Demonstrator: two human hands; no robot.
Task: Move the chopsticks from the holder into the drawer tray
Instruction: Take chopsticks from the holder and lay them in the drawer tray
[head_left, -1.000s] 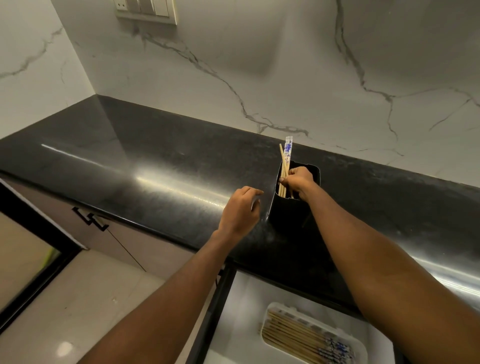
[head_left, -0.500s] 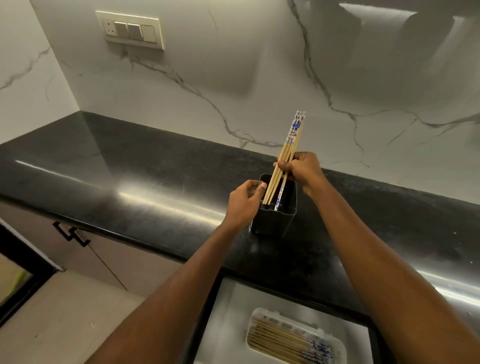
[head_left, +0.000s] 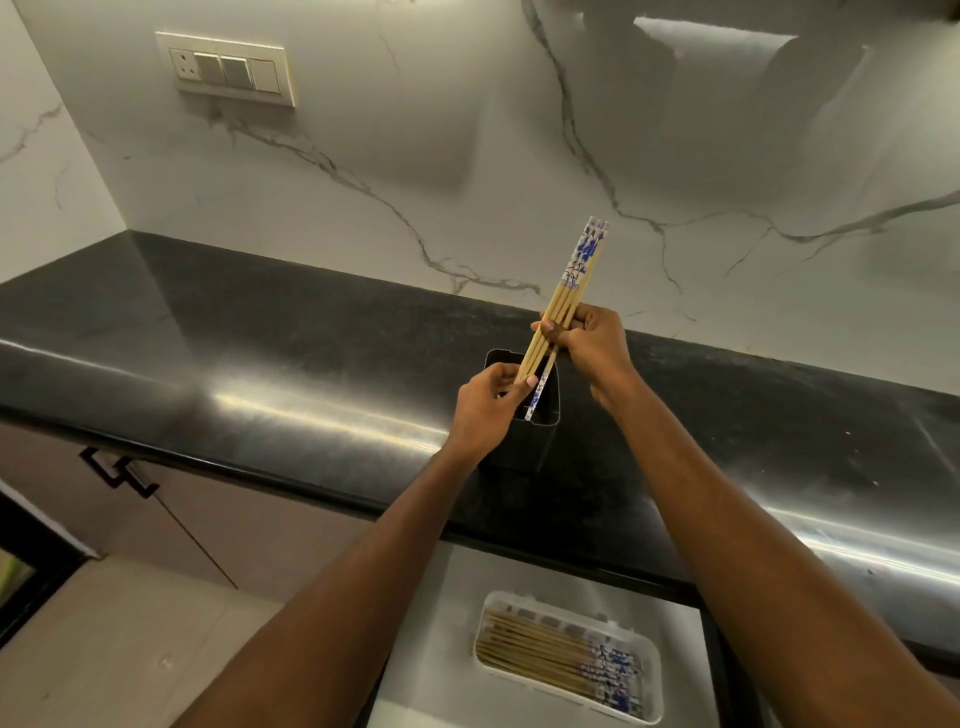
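Chopsticks (head_left: 567, 291) raised higher from holder (head_left: 535, 448); right hand (head_left: 597, 345) grip round bundle, left hand (head_left: 485, 410) pinching lower ends.

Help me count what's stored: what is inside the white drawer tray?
Chopsticks lie side by side in the tray, blue-patterned ends rightward. They cover most of its floor; anything beneath is hidden.

Chopsticks (head_left: 564, 301): pale bare wood, matt; top ends in glossy blue-and-white print. Holder (head_left: 535, 447): black, smooth, dull sheen, looks plastic. Countertop (head_left: 260, 364): black polished stone, finely speckled, strong glare streaks. Wall (head_left: 467, 156): white, grey-veined marble look, smooth satin. Tray (head_left: 655, 680): white smooth plastic. Switch plate (head_left: 228, 67): cream plastic.
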